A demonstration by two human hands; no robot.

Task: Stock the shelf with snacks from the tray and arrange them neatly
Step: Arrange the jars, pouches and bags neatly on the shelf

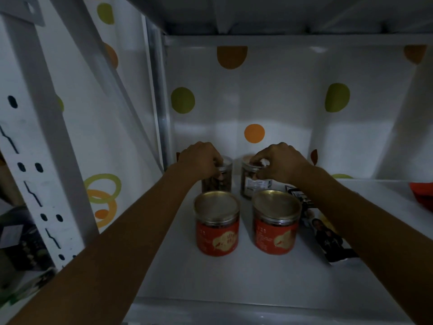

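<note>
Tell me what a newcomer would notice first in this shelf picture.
Two gold-lidded red jars, the left red jar and the right red jar, stand side by side on the shelf, nearest the camera. Behind them the left hand grips the left clear jar and the right hand grips the right clear jar, each at its top.

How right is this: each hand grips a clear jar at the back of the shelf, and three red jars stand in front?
Only the count is wrong. The head view shows two red jars in front: left red jar, right red jar. The left hand does grip the left clear jar, the right hand the right clear jar, at the back.
</note>
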